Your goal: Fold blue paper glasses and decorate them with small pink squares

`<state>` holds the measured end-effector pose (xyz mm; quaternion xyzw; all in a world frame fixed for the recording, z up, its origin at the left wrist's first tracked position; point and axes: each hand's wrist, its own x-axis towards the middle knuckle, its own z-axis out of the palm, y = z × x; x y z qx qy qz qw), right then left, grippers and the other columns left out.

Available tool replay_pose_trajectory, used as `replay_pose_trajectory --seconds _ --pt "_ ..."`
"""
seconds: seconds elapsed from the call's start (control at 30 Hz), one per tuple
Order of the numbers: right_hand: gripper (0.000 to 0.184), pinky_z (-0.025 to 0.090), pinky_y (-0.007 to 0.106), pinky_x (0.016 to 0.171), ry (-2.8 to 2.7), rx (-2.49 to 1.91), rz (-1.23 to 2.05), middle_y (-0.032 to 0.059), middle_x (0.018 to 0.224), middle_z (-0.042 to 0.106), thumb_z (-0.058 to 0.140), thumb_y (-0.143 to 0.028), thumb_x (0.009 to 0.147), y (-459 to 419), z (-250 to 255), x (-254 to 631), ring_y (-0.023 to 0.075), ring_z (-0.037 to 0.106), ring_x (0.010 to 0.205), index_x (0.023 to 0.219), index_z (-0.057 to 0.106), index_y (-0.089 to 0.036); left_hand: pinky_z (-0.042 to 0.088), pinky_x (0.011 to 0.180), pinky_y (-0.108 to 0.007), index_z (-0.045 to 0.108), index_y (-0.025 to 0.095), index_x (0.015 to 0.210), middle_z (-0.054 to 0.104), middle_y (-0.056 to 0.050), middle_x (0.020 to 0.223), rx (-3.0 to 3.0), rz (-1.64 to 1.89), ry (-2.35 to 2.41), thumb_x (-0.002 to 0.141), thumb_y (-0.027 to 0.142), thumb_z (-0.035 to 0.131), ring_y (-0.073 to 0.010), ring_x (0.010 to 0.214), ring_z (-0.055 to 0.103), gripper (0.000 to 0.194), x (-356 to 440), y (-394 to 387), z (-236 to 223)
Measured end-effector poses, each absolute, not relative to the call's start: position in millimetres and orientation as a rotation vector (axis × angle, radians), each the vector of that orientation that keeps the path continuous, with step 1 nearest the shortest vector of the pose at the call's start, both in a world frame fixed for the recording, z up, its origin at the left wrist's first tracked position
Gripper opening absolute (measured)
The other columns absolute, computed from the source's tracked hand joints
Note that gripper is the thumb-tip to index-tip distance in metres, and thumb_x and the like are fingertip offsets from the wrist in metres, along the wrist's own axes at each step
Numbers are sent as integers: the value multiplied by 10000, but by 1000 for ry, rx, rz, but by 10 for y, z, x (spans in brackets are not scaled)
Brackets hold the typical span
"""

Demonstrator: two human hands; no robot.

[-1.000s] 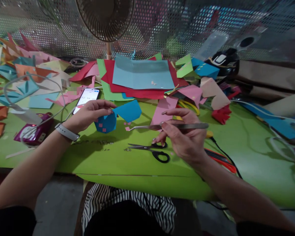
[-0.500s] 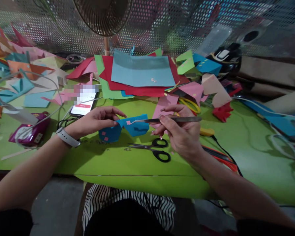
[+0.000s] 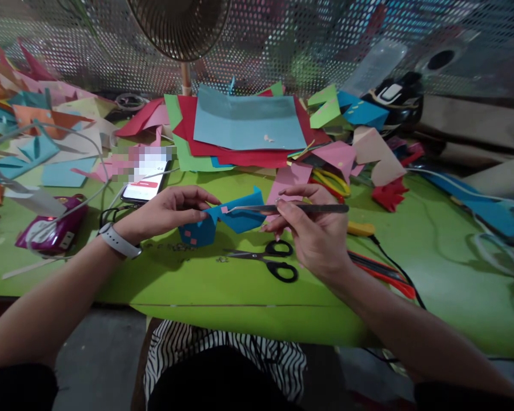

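My left hand [image 3: 182, 208] pinches a folded piece of blue paper [image 3: 245, 218] at its upper middle, just above the green table. Small pink squares dot the paper's left half. In my right hand [image 3: 314, 234] is a pair of dark metal tweezers [image 3: 321, 209], held level and pointing left. Their bent tip meets a small pink paper square [image 3: 224, 210] near the middle of the blue paper; whether the tip still grips it I cannot tell. Below the paper lie scissors [image 3: 263, 258] with black handles, blades toward the left.
A lit phone [image 3: 145, 180] lies beyond my left hand, near a purple device [image 3: 53, 225] with a white cable. Stacked coloured sheets [image 3: 248, 123] stand at the back. Right of my right hand lie a red and black cutter-like tool [image 3: 381, 274] and a yellow tool [image 3: 360, 229] with a black cord.
The blue paper has tilted, its right end rising, and has shifted slightly right. The tweezers' tip stays at the pink square. My right hand has barely moved.
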<state>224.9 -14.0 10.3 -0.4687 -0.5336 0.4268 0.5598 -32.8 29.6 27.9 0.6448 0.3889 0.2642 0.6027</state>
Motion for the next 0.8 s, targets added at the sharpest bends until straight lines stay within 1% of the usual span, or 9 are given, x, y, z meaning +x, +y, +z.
replay_pose_trajectory --seconds 0.23,0.53,0.8 --pt "270 508 257 403 -1257 -1064 1013 -47 585 687 728 -349 827 -142 89 2252 164 691 494 980 538 -235 558 631 -196 694 137 1107 733 -65 942 1468 620 892 783 197 735 -124 762 678 332 -325 295 273" --pt "285 507 251 396 -1253 -1114 1011 -34 600 692 720 -372 818 -150 111 2240 178 709 521 968 527 -225 582 636 -223 699 133 1096 743 -79 950 1486 623 882 783 222 742 -139 759 688 329 -329 296 267" --pt "290 518 252 399 -1263 -1106 1015 -23 612 699 714 -382 830 -155 110 2234 192 725 544 973 524 -217 577 639 -216 698 135 1096 746 -77 951 1512 613 880 791 220 729 -131 753 685 318 -330 294 273"
